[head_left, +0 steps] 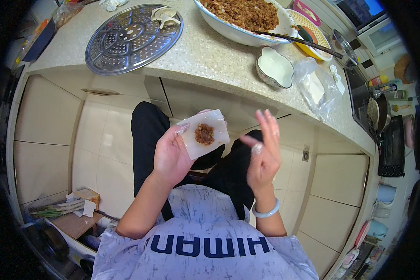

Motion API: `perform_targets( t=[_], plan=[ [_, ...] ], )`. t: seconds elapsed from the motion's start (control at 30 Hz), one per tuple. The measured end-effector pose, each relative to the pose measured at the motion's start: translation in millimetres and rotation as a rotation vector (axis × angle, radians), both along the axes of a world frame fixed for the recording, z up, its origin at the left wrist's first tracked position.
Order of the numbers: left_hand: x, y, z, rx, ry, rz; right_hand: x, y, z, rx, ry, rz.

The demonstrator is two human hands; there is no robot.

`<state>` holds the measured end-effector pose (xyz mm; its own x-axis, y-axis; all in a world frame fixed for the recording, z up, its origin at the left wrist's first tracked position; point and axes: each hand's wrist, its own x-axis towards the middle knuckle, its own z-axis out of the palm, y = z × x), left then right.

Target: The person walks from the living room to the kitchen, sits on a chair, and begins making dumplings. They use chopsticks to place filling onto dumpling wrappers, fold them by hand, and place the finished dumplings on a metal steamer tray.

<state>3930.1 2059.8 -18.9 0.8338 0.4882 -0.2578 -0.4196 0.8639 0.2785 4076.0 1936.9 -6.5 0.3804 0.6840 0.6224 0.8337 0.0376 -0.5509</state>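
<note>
On my left hand [173,150] lies a square dough wrapper [199,151], with a lump of brown minced filling [204,134] at its middle; the thumb rests on its left edge. My right hand [264,154] is raised to the right of the wrapper, apart from it, fingers spread and holding nothing. A large white bowl [227,30] of the same filling stands on the counter, chopsticks [301,42] lying across its rim. Folded dumplings [165,16] sit on a round perforated steamer plate [120,52]. A small scalloped bowl [275,68] is near the counter edge.
Beside the small bowl, a plastic bag [322,105] holds a stack of white wrappers [313,87]. A yellow basket [322,52] is behind the chopsticks. The stone counter [196,63] curves in front of me. Green onions [57,208] lie on a low shelf at lower left.
</note>
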Motion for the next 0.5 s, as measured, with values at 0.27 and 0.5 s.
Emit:
perform_targets(
  t=[0.27,0.5],
  plan=[
    [-0.8,-5.2,-2.9,0.023,0.031,-0.013,73.5,38.9,24.6,0.095,-0.211,-0.278],
    [-4.8,-10.9,3.3,0.015,0.026,-0.034,111.9,63.1,15.5,-0.182,-0.363,-0.282]
  ],
)
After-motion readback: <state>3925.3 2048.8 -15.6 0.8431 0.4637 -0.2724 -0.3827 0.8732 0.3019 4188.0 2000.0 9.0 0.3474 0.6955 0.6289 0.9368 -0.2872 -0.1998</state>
